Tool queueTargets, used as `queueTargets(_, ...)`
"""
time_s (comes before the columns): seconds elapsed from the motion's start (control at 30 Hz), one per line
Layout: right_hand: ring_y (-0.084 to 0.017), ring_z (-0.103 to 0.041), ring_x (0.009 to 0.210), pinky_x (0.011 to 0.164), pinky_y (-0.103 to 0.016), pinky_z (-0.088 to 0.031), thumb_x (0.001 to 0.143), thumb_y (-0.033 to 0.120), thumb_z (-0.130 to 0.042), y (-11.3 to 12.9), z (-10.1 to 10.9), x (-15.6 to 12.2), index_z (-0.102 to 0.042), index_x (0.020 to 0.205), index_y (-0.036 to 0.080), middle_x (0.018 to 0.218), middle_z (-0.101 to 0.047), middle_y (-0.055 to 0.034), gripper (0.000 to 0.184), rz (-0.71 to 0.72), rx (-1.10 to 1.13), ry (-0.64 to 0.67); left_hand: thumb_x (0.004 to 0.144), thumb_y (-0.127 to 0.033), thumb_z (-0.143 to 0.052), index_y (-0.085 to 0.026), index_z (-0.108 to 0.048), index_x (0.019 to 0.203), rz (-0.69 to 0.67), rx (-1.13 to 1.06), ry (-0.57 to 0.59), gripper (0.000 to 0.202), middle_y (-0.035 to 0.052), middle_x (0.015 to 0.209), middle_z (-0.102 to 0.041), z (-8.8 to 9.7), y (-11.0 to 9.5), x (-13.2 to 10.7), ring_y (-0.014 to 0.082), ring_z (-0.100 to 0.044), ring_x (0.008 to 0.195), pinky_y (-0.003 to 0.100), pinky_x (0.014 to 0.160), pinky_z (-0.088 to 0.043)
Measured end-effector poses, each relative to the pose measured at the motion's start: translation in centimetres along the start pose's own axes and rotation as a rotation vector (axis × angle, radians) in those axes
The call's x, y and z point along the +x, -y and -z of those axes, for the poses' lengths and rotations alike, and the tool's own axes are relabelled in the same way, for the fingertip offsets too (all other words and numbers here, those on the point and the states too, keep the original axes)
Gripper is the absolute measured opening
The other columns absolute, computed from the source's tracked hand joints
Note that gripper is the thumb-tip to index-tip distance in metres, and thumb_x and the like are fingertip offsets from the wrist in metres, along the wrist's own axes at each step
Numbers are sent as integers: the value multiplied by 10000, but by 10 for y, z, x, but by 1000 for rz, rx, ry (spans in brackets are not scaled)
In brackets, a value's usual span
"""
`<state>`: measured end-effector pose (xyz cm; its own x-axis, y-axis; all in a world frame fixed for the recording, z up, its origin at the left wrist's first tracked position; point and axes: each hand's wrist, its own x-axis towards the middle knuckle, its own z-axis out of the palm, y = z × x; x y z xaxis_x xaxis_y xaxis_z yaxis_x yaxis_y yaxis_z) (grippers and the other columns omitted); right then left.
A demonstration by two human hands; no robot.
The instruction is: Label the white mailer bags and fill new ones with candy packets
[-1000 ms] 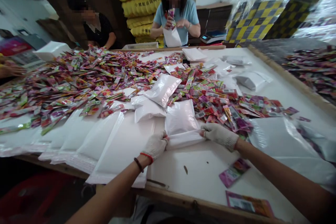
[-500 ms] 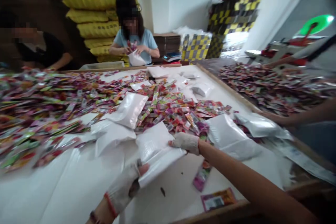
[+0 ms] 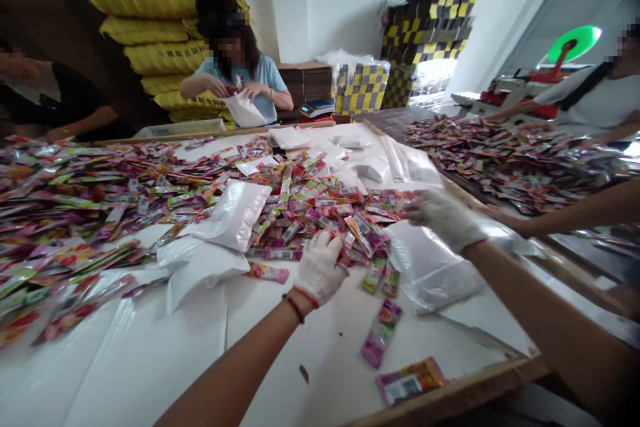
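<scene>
My left hand (image 3: 320, 268), in a white glove, lies on the near edge of a heap of colourful sachets (image 3: 320, 210), fingers stretched forward onto them. To its right, my gloved right hand (image 3: 443, 217) hovers with its fingers extended and nothing in them. It is just above a filled white plastic bag (image 3: 430, 270) on the white table (image 3: 150, 360). Two more white bags (image 3: 233, 213) (image 3: 197, 267) lie left of my left hand. Loose sachets (image 3: 380, 330) (image 3: 407, 380) lie near the table's front edge.
Sachets cover the table's left half (image 3: 75, 200). A person in a blue shirt (image 3: 237, 77) fills a white bag at the far side; another sits at the far left (image 3: 45, 103). Someone's arm (image 3: 575, 210) reaches in from the right. A second sachet-covered table (image 3: 510, 153) stands at the right.
The white bag I held with both hands is no longer in them. My left hand moved forward onto the sachet heap. My right hand rose and shifted right over another bag.
</scene>
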<state>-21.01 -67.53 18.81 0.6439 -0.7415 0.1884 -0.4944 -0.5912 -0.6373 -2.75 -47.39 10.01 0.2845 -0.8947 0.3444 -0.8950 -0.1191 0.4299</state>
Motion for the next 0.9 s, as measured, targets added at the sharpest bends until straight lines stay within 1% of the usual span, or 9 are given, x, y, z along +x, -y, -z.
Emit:
queueTargets(0.1,-236,-607,930,833,-368,-466,874,282,-418,5,-72,3,-557,1144,141,1020,-651,-140,335,-22,-115,25,823,-484,-507,-263,-494,1318,-21,179,99,543,169,1408,-394,-22,8,32,391,-272,1323,679,1009,-196)
queueTargets(0.17,-283,-526,1096,948,-428,-392,846,275,-479,16,-120,-3,-563,1169,144,1172,-596,-172,358,-16,-217,25,799,-565,-499,-265,-492,1319,2,230,179,600,174,1427,-367,-28,20,30,419,-240,1331,726,974,-181)
queueTargets(0.27,-310,-435,1199,1000,-474,-332,862,296,-463,38,-174,-32,-535,1252,156,1269,-541,-170,421,73,-425,55,765,-581,-539,-245,-518,1283,2,272,188,618,164,1346,-442,-19,37,-12,395,-311,1290,670,1010,-206)
queueTargets(0.33,-300,-423,1220,998,-455,-342,882,319,-433,49,-192,-64,-470,1341,154,1311,-516,-163,489,192,-473,116,768,-564,-551,-258,-530,1258,-6,279,179,578,143,1300,-479,-4,41,-55,367,-352,1259,633,1043,-189)
queueTargets(0.47,-332,-357,1286,1025,-498,-304,818,361,-533,44,-190,-117,-379,1423,193,1414,-426,-156,647,507,-427,334,693,-606,-625,-312,-512,1258,-17,202,281,646,104,1327,-461,33,34,-132,355,-373,1221,607,1039,-218)
queueTargets(0.6,-350,-396,1258,1003,-549,-310,816,350,-544,23,-156,-113,-526,1317,223,1366,-491,-142,518,591,-465,433,691,-627,-622,-235,-635,988,30,68,317,491,91,1124,-533,70,27,-156,275,-505,1003,438,890,-413)
queueTargets(0.73,-273,-522,1111,946,-430,-399,902,356,-434,28,-126,-71,-679,1059,209,1219,-602,-111,326,594,-415,291,900,-481,-399,-174,-565,667,108,-16,168,420,54,831,-533,90,31,-128,151,-517,719,279,658,-428)
queueTargets(0.83,-205,-580,951,885,-320,-416,876,212,-456,54,-131,-40,-688,943,178,1031,-663,-93,244,616,-413,290,915,-323,-390,-175,-589,778,108,69,113,284,49,848,-579,78,32,-84,155,-561,767,267,693,-443)
queueTargets(0.9,-193,-592,891,814,-290,-419,836,136,-476,69,-147,-23,-679,914,170,955,-668,-89,221,559,-502,373,853,-284,-470,-175,-614,900,113,205,184,187,72,921,-613,59,31,-56,202,-597,827,298,706,-465)
